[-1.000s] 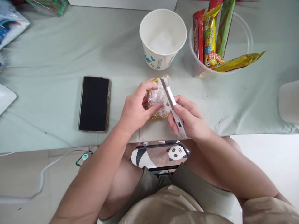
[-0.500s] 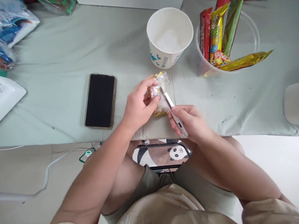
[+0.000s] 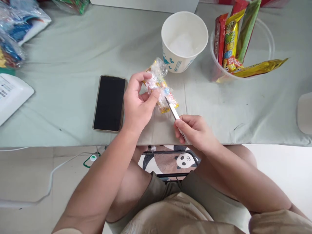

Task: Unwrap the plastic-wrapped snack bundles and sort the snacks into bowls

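Observation:
My left hand (image 3: 138, 102) pinches a clear plastic-wrapped snack packet (image 3: 162, 85) with yellow and red print between thumb and fingers. The packet slants over the cloth, just in front of the white paper cup (image 3: 181, 61). In my right hand (image 3: 196, 131) is a slim white utility knife (image 3: 174, 111), gripped around its handle. Its dark tip points up and left, at the lower half of the packet; whether it touches the plastic I cannot tell. Left of my left hand lies a black phone (image 3: 109, 103).
A clear plastic tub (image 3: 269, 35) with several long snack packs stands at the back right. Plastic-bagged items (image 3: 26, 22) and a white packet (image 3: 14, 97) lie at the left. The table's front edge runs just above my lap.
My left hand has turned the packet so it slants more, and more of its print shows. The knife has shifted lower along the packet. The camera view has moved slightly.

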`<state>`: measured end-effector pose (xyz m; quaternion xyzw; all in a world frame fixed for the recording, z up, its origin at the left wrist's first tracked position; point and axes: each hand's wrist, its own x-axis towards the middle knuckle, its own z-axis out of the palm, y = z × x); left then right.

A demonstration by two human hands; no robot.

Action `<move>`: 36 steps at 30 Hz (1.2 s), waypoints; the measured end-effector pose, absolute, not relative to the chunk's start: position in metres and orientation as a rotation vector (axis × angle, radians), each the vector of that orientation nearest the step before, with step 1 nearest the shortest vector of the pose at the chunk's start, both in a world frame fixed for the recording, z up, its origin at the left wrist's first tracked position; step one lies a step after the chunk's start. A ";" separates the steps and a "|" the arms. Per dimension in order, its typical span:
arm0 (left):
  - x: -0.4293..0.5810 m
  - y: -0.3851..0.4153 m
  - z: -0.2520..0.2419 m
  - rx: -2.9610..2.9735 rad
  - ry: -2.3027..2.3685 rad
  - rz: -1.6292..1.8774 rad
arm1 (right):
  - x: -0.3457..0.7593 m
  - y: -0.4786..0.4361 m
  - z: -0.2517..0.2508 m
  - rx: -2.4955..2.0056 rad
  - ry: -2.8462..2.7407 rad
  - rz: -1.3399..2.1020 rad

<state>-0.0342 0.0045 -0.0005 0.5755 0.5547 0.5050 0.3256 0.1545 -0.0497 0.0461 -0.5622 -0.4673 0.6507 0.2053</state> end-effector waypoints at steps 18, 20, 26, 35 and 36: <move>-0.053 0.017 0.016 0.970 1.306 1.329 | 0.214 -0.021 0.022 -1.819 -2.016 0.298; -0.048 0.014 0.017 0.979 1.245 1.293 | 0.221 -0.018 0.018 -1.893 -2.022 0.138; -0.029 0.001 0.014 1.278 1.160 1.102 | 0.193 -0.030 0.025 -1.408 -2.124 0.213; -0.036 0.012 -0.011 1.220 1.346 1.182 | 0.173 -0.042 0.023 -0.969 -2.202 0.284; -0.039 0.015 -0.012 1.184 1.354 1.203 | 0.175 -0.044 0.023 -0.985 -2.227 0.283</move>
